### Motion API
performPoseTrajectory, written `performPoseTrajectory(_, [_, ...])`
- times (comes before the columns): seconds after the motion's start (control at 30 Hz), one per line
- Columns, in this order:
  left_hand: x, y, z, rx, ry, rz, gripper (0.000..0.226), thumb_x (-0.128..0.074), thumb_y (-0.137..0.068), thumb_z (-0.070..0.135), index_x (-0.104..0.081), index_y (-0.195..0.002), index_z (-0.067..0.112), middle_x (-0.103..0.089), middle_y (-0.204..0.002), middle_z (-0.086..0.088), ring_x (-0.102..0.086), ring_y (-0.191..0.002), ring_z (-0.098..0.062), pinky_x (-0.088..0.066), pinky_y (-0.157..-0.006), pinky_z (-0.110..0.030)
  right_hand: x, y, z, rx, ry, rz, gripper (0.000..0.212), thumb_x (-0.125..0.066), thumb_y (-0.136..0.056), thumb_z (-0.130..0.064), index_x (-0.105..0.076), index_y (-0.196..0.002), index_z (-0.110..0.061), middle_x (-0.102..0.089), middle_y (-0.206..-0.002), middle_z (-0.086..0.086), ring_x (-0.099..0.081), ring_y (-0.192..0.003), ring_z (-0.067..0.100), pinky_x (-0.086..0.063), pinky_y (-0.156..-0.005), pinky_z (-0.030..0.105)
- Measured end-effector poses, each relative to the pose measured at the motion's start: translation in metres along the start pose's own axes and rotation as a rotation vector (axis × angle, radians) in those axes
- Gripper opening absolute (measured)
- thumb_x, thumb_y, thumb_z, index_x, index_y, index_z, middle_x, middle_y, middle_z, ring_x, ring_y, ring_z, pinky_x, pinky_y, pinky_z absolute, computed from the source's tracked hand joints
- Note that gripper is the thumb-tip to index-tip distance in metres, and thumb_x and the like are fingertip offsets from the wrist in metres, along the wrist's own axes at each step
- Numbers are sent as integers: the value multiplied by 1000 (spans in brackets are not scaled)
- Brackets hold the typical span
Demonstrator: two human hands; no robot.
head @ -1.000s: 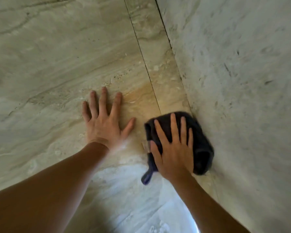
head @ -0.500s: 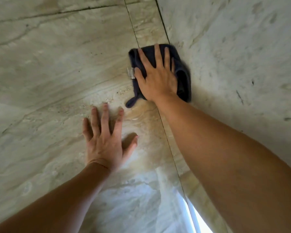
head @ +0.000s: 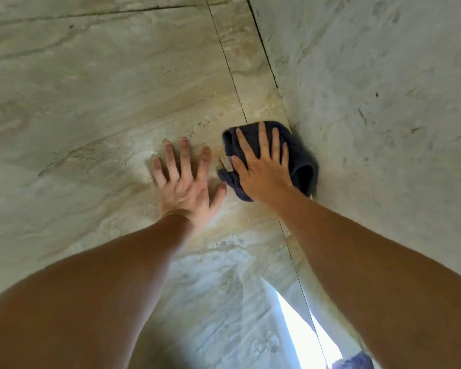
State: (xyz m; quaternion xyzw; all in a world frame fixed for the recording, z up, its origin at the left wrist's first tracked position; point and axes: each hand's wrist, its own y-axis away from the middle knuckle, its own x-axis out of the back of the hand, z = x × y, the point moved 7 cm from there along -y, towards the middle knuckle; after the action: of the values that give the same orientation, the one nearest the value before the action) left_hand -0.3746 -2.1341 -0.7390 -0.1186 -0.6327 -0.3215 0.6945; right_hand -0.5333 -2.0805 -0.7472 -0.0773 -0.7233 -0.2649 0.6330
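A dark navy cloth (head: 302,166), folded, with a small pale tag at its left edge, lies flat against a beige marble-look tiled wall (head: 96,107) close to the corner. My right hand (head: 261,166) presses on the cloth with straight, spread fingers. My left hand (head: 186,182) rests flat on the bare tile just left of the cloth, fingers spread, thumb nearly touching the cloth's lower corner.
A second, greyer wall (head: 383,102) meets the tiled one at a dark corner joint right of the cloth. A thin vertical grout line runs behind my right hand. Bright light shows at the bottom, and a bit of blue fabric (head: 353,362) sits at the bottom edge.
My right hand slid the cloth up the tile near the corner and has now brought it back down beside my left hand, which stayed planted on the wall.
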Motion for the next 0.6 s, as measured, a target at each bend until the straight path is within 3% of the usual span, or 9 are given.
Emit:
performPoseTrajectory(0.13, [6,-11,-1,8,27,-372,96,-31,-86,76,7,-160,28,25,-166,-14,22,-149,-47,3,-118,-67,-12,2,10,-65,22,-255,65,-14,-98,-64,11,-155,-46,24,-167,8,19,-152,39,3,-120,58])
performPoseTrajectory(0.2, [30,-16,-4,1,56,-579,97,-38,-83,76,3,-159,33,20,-167,-9,15,-151,-46,-2,-118,-69,-11,-1,13,-94,26,-430,68,-17,-97,-67,19,-152,-48,35,-163,6,27,-150,38,7,-121,58])
performPoseTrajectory(0.23, [49,-17,-9,-15,46,-604,93,-39,-83,74,-3,-159,33,11,-169,-9,5,-152,-46,-7,-117,-69,-5,1,11,-104,36,-493,71,-19,-96,-70,22,-150,-49,37,-162,5,29,-149,37,7,-121,59])
performPoseTrajectory(0.37, [115,-19,-43,-43,-71,-441,72,-38,-93,62,-29,-152,21,-29,-157,-16,-28,-142,-45,-29,-112,-58,17,2,4,-108,39,-680,85,-34,-91,-72,20,-152,-46,35,-162,8,25,-149,43,2,-119,62])
performPoseTrajectory(0.47, [136,-29,-72,65,-65,-450,72,-33,-95,65,-33,-151,20,-30,-157,-17,-28,-142,-47,-27,-113,-59,32,16,4,-84,76,-779,80,-36,-95,-67,15,-153,-48,27,-165,9,17,-152,43,-2,-121,61])
performPoseTrajectory(0.53, [134,-48,-78,88,-111,-435,75,-30,-94,68,-29,-153,22,-24,-161,-17,-24,-144,-50,-22,-114,-65,29,22,7,-58,19,-693,73,-33,-96,-66,7,-154,-49,22,-168,7,13,-153,41,-5,-120,63])
performPoseTrajectory(0.6, [132,-81,-79,96,-135,-378,77,-28,-92,71,-26,-154,26,-22,-161,-16,-21,-145,-52,-21,-112,-70,21,22,8,-62,-52,-495,67,-28,-97,-66,4,-154,-51,20,-168,4,13,-153,38,-5,-120,63])
